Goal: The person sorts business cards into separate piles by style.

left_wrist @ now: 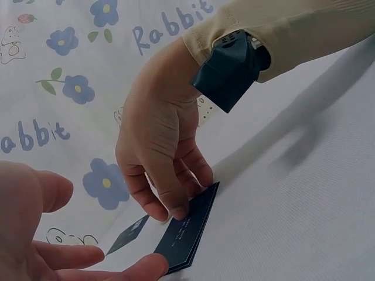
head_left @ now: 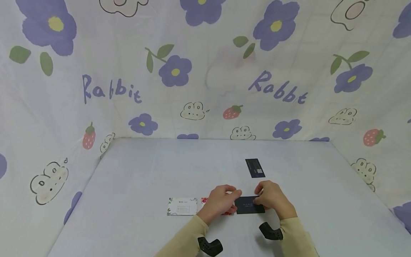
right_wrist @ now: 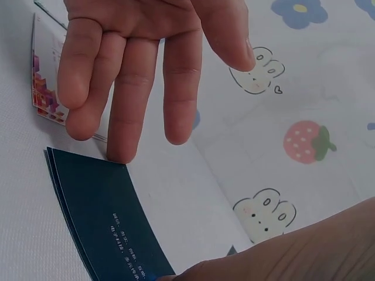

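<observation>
A small stack of black cards (head_left: 244, 206) with pale printed text lies on the white tabletop. My right hand (head_left: 273, 198) pinches its right end, the thumb (left_wrist: 179, 209) on the top face. At the left end, my left hand (head_left: 221, 200) has its fingers extended, and a fingertip (right_wrist: 122, 153) meets the stack's short edge in the right wrist view. Beneath and behind the left hand is a card with a red pattern (right_wrist: 48, 96), partly covered. In the right wrist view, the edges of the black cards are slightly offset from each other.
A white card with leafy corners (head_left: 182, 206) lies to the left of the red-patterned one, roughly in a row. Farther back, a single black card (head_left: 255, 168) with a small square code lies tilted. A flower-and-rabbit printed cloth (head_left: 205, 92) rises behind the table.
</observation>
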Action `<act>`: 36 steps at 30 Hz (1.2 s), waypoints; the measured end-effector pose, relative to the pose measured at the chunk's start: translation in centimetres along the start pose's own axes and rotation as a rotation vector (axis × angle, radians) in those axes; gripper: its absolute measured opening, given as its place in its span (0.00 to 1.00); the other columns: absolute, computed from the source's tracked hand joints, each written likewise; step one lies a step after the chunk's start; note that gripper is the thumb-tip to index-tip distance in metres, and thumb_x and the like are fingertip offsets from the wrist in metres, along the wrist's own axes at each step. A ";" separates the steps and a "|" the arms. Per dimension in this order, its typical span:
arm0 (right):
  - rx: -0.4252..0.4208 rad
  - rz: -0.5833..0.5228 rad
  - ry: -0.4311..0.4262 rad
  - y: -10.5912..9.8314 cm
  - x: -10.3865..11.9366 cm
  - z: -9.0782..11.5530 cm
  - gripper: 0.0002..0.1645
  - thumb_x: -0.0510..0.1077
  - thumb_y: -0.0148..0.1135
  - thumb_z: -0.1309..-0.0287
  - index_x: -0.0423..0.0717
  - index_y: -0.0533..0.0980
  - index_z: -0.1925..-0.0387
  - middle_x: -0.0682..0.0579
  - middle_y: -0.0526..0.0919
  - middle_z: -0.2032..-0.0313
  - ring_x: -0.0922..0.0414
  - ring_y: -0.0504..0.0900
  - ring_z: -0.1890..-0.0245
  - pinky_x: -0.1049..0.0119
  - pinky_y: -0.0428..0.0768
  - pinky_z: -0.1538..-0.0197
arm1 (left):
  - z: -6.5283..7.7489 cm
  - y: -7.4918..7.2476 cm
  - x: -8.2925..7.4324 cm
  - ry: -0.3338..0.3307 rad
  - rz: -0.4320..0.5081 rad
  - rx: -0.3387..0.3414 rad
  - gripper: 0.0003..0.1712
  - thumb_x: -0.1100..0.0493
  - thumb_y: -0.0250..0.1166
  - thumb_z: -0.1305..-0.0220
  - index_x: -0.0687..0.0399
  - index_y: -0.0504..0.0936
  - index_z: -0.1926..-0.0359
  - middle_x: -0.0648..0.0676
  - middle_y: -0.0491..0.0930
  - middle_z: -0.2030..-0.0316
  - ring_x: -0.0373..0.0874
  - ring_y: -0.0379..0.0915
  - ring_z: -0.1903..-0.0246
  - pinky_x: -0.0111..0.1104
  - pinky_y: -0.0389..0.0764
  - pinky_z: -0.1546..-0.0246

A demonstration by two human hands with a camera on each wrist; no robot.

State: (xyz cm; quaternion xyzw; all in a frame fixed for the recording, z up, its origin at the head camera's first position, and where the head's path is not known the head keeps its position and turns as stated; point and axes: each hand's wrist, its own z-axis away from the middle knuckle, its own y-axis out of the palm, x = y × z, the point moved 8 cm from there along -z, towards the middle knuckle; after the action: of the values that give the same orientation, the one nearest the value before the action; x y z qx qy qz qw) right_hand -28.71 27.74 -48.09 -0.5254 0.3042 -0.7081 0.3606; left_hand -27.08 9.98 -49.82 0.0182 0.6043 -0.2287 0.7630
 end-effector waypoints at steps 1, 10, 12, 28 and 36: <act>0.001 0.000 0.002 0.0 0.0 0.0 0.15 0.33 0.75 0.51 0.35 0.78 0.63 0.45 0.84 0.69 0.55 0.81 0.74 0.63 0.83 0.73 | 0.0 0.0 0.0 0.000 -0.002 0.001 0.30 0.40 0.62 0.30 0.56 0.78 0.39 0.54 0.86 0.69 0.38 0.80 0.79 0.29 0.82 0.74; -0.027 -0.063 0.008 -1.1 -0.3 0.3 0.15 0.37 0.72 0.47 0.35 0.77 0.60 0.41 0.84 0.65 0.54 0.81 0.73 0.61 0.85 0.71 | 0.1 -1.4 -0.6 0.020 0.028 -0.014 0.29 0.41 0.61 0.29 0.57 0.78 0.38 0.58 0.88 0.61 0.39 0.83 0.76 0.30 0.85 0.70; -0.055 -0.088 0.012 -1.9 -0.4 0.4 0.16 0.40 0.70 0.44 0.35 0.76 0.58 0.39 0.83 0.63 0.53 0.81 0.72 0.61 0.86 0.70 | 0.0 -2.6 -1.2 0.043 0.046 -0.033 0.29 0.42 0.61 0.28 0.57 0.78 0.38 0.60 0.87 0.56 0.41 0.84 0.73 0.31 0.86 0.68; -0.187 -0.253 0.068 -8.2 -2.2 2.6 0.33 0.57 0.60 0.31 0.35 0.70 0.39 0.32 0.81 0.51 0.51 0.85 0.68 0.63 0.87 0.68 | 0.0 -13.9 -2.1 0.061 0.150 -0.298 0.22 0.47 0.59 0.26 0.52 0.78 0.39 0.60 0.86 0.49 0.46 0.85 0.61 0.30 0.83 0.65; -0.197 -0.275 0.089 -8.2 -2.6 2.7 0.33 0.57 0.60 0.31 0.34 0.69 0.39 0.31 0.80 0.52 0.51 0.84 0.69 0.64 0.86 0.68 | 0.1 -14.7 -2.3 0.054 0.186 -0.315 0.21 0.48 0.59 0.26 0.53 0.78 0.39 0.60 0.86 0.51 0.44 0.84 0.62 0.29 0.81 0.65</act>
State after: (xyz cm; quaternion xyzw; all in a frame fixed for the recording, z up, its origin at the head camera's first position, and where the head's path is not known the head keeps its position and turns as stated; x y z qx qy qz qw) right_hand -27.22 34.31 -42.10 -0.5628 0.3128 -0.7403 0.1932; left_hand -32.79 -2.51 -44.01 -0.0397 0.6487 -0.0590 0.7577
